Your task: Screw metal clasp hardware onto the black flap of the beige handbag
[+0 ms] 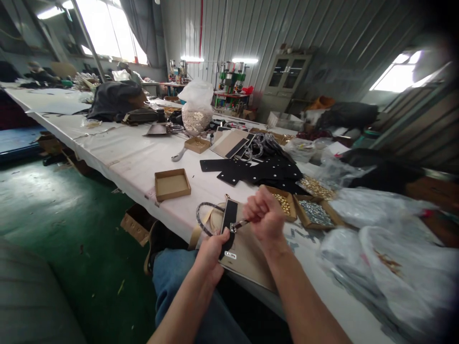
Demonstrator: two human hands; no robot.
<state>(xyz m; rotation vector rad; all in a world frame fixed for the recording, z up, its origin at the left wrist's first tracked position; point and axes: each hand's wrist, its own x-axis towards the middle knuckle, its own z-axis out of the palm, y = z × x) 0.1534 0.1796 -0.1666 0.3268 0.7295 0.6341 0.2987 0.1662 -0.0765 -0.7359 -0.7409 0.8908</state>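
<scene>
A flat beige bag panel (pixel 247 260) with a black strip (pixel 229 217) along one side lies over the table's near edge, above my lap. My left hand (pixel 214 251) grips its near left edge, thumb on top beside a small metal fitting (pixel 233 228). Closed in a fist above the panel, my right hand (pixel 264 215) holds a narrow dark piece (pixel 242 223) that reaches down to the fitting. Most of that piece is hidden in the fist, so its kind is unclear. A grey braided handle (pixel 202 205) loops out at the panel's left.
Boxes of gold studs (pixel 283 203) and silver studs (pixel 313 212) stand right of my hands. A shallow cardboard box (pixel 172 185) sits to the left. Black strips with snaps (pixel 260 172) lie beyond. Plastic bags (pixel 390 267) cover the right side. Other people sit far left.
</scene>
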